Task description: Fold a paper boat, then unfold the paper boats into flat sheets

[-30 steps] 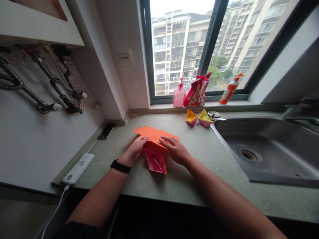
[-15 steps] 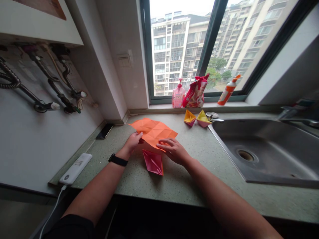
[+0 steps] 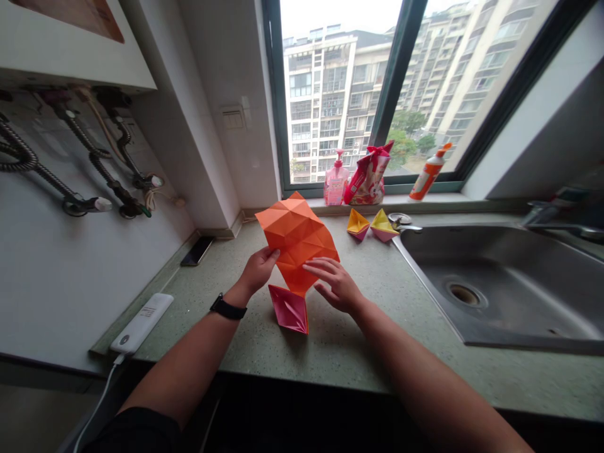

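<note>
An orange sheet of origami paper (image 3: 295, 226), covered in crease lines, is tilted up above the counter. My left hand (image 3: 258, 270) pinches its left edge between thumb and fingers. On the sheet's lower right lie the outstretched fingers of my right hand (image 3: 337, 284), its thumb apart from them. Just below the sheet a folded pink paper piece (image 3: 289, 308) with an orange edge rests on the counter. Two folded paper boats stand farther back: an orange-yellow one (image 3: 358, 224) and a pale yellow one with a pink base (image 3: 384, 226).
A steel sink (image 3: 509, 277) fills the right of the speckled green counter (image 3: 377, 340). A phone (image 3: 197, 251) and a white power bank (image 3: 142, 323) with a cable lie at left. A pump bottle (image 3: 336, 182), a red bag (image 3: 370, 176) and an orange-white bottle (image 3: 429, 173) line the sill.
The orange sheet has swung from nearly flat to a steeper tilt, its far edge raised and its face turned towards me. The folded pink piece has stayed in place.
</note>
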The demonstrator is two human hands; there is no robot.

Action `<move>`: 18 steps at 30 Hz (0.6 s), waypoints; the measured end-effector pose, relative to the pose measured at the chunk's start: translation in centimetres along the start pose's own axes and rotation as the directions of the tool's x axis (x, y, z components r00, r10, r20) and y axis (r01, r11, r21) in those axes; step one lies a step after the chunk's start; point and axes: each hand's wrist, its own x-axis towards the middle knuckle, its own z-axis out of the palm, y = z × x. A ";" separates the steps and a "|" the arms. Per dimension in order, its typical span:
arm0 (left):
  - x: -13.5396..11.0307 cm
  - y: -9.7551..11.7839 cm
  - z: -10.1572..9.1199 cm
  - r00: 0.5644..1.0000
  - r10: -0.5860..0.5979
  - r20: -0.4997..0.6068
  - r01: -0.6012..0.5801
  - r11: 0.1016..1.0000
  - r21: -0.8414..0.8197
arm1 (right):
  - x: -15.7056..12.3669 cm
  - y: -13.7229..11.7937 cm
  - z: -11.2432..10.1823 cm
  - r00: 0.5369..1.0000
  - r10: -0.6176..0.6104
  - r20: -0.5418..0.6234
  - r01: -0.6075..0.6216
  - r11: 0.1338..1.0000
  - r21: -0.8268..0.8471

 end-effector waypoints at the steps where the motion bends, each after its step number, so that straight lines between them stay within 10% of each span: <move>1: 0.0 0.1 0.1 1.000 0.011 0.009 -0.011 1.000 0.010 | -0.1 0.4 -0.3 0.996 0.053 -0.074 -0.055 0.998 -0.016; 5: 0.1 0.6 0.7 0.999 0.012 0.047 -0.010 0.998 -0.055 | -0.3 2.9 -1.5 0.825 0.390 -0.409 -0.374 0.919 0.121; 12: 2.0 2.2 2.5 0.989 0.075 0.130 -0.067 0.996 -0.064 | -0.3 5.0 -3.6 0.610 0.767 -0.199 -0.461 0.548 0.698; 18: 3.6 3.4 3.4 0.983 0.149 0.106 -0.147 0.989 -0.025 | 0.0 4.7 -4.9 0.567 0.781 -0.264 -0.389 0.535 0.750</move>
